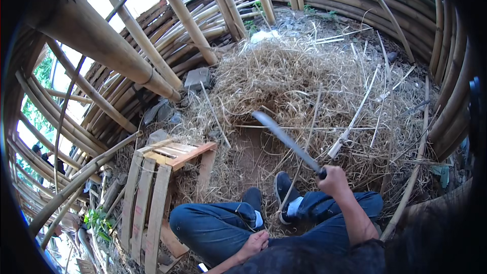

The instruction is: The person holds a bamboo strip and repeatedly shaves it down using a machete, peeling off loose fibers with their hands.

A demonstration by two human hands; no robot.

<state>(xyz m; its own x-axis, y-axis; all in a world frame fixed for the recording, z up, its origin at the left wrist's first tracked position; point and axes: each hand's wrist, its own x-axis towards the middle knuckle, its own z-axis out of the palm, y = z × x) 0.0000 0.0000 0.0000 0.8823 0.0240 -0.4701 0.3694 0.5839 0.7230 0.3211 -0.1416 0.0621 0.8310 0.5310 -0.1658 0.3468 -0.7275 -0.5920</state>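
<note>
My right hand (pixel 335 180) is closed round the dark handle of a machete (pixel 286 139), its long blade raised and pointing up and to the left, slightly blurred. Low in front of my lap, my left hand (pixel 253 245) is closed on the lower end of a thin bamboo strip (pixel 310 142). From there the strip slants up and to the right, crossing behind the machete near its handle. My legs in blue jeans are bent, with the dark shoes (pixel 280 198) between the knees and the shavings.
A big heap of bamboo shavings (pixel 284 71) lies ahead. Left of my knee stands a slatted wooden crate (pixel 147 208). Bamboo poles (pixel 177 15) rise at the left, with stacked bamboo behind them. A curved bamboo wall (pixel 365 0) bounds the far right. A split bamboo piece (pixel 350 129) lies on the shavings.
</note>
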